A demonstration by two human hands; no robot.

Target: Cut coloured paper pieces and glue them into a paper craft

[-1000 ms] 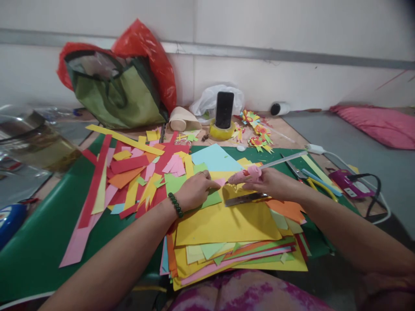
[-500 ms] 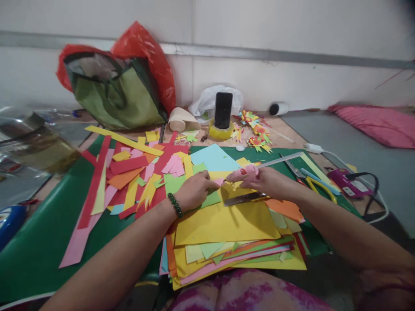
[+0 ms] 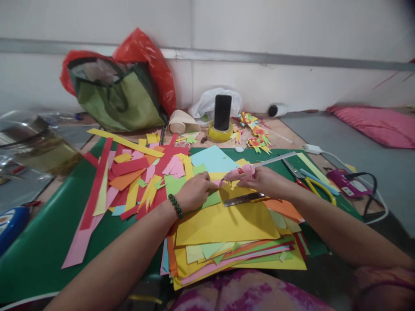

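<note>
A pink glue gun [image 3: 240,172] is gripped in my right hand [image 3: 267,181], its nozzle pointing left and a long clear glue stick [image 3: 275,159] poking out behind. The nozzle is at a small pink paper piece [image 3: 218,182], which my left hand [image 3: 196,188] keeps down with its fingers; the fingertips partly cover it. Beneath both hands is a thick stack of coloured paper with a yellow sheet [image 3: 223,226] on top. A metal blade [image 3: 243,199] lies on that sheet under my right hand, its other end hidden.
Left of the stack lie mixed paper strips [image 3: 97,185] on a green mat [image 3: 35,242]. Scissors [image 3: 293,168] and yellow-handled pliers [image 3: 316,188] lie to the right, near a purple power strip [image 3: 348,181]. Behind are a phone [image 3: 222,112] on a tape roll [image 3: 220,132], paper flowers [image 3: 257,134] and a green bag [image 3: 119,101].
The glue gun has shifted very slightly left, its nozzle still at the pink paper piece. My left hand keeps its place. The camera view has moved a little.
</note>
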